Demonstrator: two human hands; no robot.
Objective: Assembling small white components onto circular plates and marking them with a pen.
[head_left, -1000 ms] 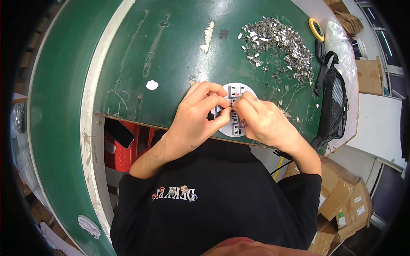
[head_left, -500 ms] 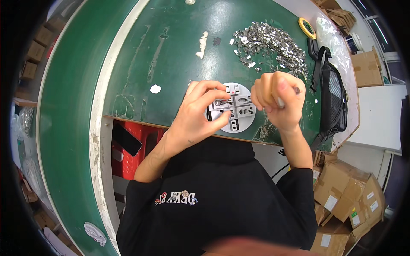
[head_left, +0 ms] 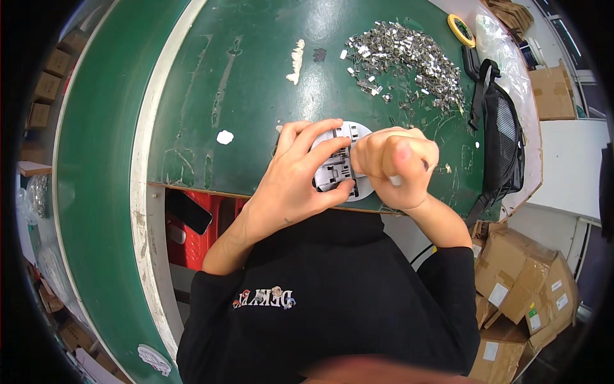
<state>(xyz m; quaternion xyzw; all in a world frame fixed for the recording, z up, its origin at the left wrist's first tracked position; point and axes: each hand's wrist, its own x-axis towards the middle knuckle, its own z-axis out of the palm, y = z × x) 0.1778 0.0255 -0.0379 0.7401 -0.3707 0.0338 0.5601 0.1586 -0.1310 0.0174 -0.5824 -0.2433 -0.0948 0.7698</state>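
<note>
A round light-grey fixture [head_left: 366, 189] with raised blocks and slots lies on the green table near its front edge. My left hand [head_left: 291, 168] curves over its left side, fingertips and thumb set apart on the blocks. Closed in a fist, my right hand [head_left: 396, 165] covers the fixture's right part. A small dark end and a pale bit show at the fist, but what it holds is mostly hidden. Beyond the hands, a heap of small metal and white pieces [head_left: 409, 61] is spread on the table.
A yellow tape roll [head_left: 461, 30] and a black mesh bag [head_left: 500, 137] lie along the right edge. A white scrap [head_left: 224, 137] and a cream-coloured strip [head_left: 296, 62] are on the table. Below its left front are a red stool [head_left: 220, 225] and a dark phone [head_left: 189, 213]; cardboard boxes [head_left: 518, 275] stand lower right.
My right fist has come down and left, onto the fixture. The fixture's blocks sit at a different angle under my left hand, which stays on it. The view has shifted slightly.
</note>
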